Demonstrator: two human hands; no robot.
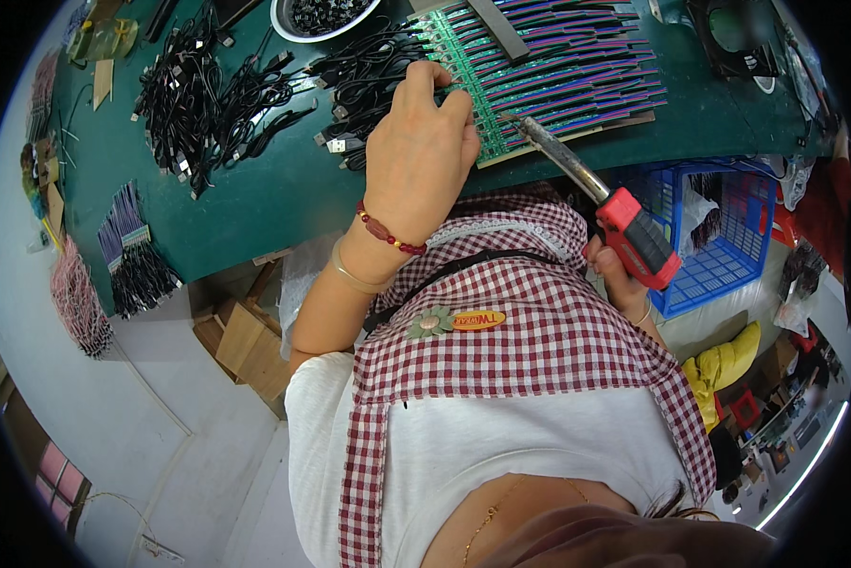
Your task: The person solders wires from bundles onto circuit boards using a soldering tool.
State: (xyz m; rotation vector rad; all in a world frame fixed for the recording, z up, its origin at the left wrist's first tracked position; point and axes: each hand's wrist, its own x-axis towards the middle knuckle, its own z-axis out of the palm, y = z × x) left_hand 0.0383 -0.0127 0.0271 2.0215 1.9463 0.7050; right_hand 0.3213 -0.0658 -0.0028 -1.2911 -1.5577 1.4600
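Note:
My left hand (418, 151) is over the near left end of a row of green circuit boards (490, 123). Its fingers are curled in and pressed together, and whatever lies between them is hidden. Black USB cables (361, 95) reach the boards from the left, while blue, pink and black wires (577, 80) run off to the right. In my right hand (619, 282) is a soldering iron (639, 239) with a red and black handle. Its metal tip points up and left, near the lower edge of the boards. A dark flat bar (499, 30) lies across the wires.
Piles of black USB cables (194, 104) cover the left of the green table (283, 204). At the back stands a white bowl (304, 38) of small black parts. A wire bundle (134, 251) hangs over the front left edge. Below right is a blue crate (705, 284).

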